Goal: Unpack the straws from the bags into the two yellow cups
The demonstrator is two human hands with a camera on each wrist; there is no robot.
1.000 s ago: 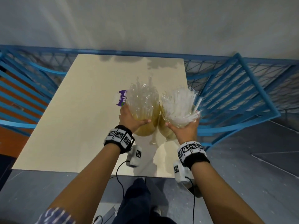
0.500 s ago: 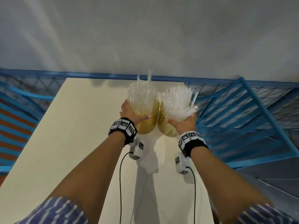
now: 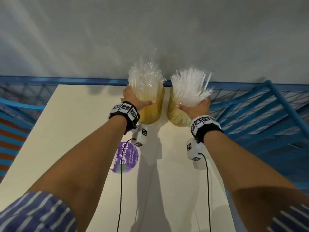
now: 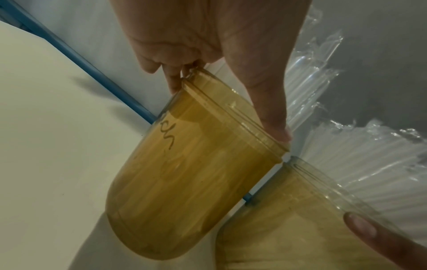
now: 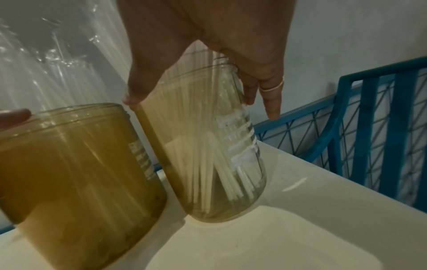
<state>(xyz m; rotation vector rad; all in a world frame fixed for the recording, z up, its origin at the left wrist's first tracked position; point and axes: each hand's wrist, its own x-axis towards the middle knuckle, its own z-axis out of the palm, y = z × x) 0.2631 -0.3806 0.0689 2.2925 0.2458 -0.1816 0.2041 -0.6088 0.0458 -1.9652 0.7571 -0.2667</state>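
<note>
Both yellow cups are stuffed full now, and compared with a second ago they've been carried from the middle of the table (image 3: 70, 131) out to its far edge, right by the wall; the purple sticker (image 3: 127, 158) that sat beside them is now back near the wrists. To me that reads as unpacking done and the cups just getting parked.

Left hand (image 3: 133, 100) has its grip wrapped around the rim of the left cup (image 3: 150, 111), thumb on the near side, clear straws (image 3: 145, 76) sticking up. Right hand (image 3: 195, 108) does the same on the right cup (image 3: 177, 114) with the white straws (image 3: 189, 87).

Head view can't tell you if the cups are down yet. The right wrist view shows the right cup (image 5: 208, 155) tilted, its base at the table, and the left cup's (image 5: 76, 173) base looks to be on it too. The left wrist view shows some scribbled writing on the left cup (image 4: 189, 179) and the 2 rims almost touching. No bags in sight anywhere.
</note>
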